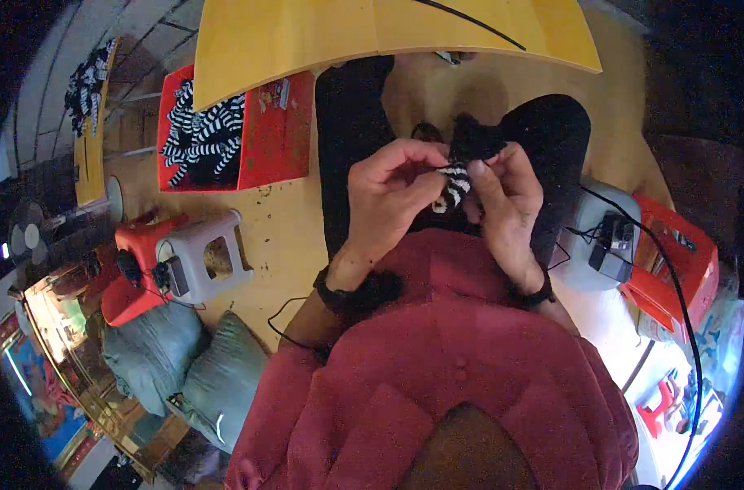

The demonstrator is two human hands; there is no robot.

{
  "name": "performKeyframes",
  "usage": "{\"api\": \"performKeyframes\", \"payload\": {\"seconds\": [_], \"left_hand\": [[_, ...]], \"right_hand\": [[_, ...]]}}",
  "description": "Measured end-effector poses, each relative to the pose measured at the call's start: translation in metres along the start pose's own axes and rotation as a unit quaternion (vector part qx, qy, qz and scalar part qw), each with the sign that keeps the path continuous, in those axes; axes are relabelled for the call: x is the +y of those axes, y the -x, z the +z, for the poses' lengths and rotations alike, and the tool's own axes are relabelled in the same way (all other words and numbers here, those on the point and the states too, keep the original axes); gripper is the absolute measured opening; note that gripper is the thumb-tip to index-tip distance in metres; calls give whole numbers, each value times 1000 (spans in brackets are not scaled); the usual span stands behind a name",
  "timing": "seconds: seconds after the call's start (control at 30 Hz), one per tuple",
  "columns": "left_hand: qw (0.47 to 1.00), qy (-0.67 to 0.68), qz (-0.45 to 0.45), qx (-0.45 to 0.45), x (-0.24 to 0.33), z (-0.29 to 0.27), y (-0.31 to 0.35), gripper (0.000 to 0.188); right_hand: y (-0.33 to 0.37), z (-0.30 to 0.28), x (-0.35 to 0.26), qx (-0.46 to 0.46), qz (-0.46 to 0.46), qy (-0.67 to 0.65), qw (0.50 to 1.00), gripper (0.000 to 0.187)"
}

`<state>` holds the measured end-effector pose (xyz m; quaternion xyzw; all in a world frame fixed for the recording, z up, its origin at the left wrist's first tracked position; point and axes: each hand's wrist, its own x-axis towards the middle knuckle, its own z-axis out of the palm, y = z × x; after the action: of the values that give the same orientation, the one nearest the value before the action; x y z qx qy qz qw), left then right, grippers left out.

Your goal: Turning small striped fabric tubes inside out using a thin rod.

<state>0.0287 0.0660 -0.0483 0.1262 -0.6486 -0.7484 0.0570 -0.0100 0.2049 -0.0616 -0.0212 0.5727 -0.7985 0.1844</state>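
Between my hands, above my lap, is a small black-and-white striped fabric piece [454, 184] with a darker, black part at its far end. The fingers of my left hand [395, 186] pinch its left side. My right hand [507, 196] grips it from the other side, thumb pressed along the cloth. Its exact kind does not show, since my fingers cover much of it. To the left stands a red plastic box [275, 135] holding a heap of similar striped pieces [204, 135].
A yellow tabletop [323, 37] juts out ahead, with a black cable on it. Grey stools [212, 255] stand left and right beside red ones, carrying small devices with cables. Stuffed grey-green sacks [225, 371] lie lower left. A long black cable [684, 310] hangs at the right.
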Motion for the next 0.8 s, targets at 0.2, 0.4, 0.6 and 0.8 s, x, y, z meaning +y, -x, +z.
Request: {"api": "performKeyframes", "payload": {"seconds": [0.2,0.4,0.6,0.8], "left_hand": [[981,163,-104,-6,-4,-1,-1,13],[930,286,-208,-101,-15,-5,-3,9],[998,61,-28,-7,-11,0,-2,10],[996,80,25,20,-9,3,0,13]], "right_hand": [[-5,-2,7,28,-49,48,997,9],[-10,-4,13,33,-46,20,998,9],[-7,-5,-3,5,14,-67,998,8],[-8,-3,11,-7,-48,69,996,8]]}}
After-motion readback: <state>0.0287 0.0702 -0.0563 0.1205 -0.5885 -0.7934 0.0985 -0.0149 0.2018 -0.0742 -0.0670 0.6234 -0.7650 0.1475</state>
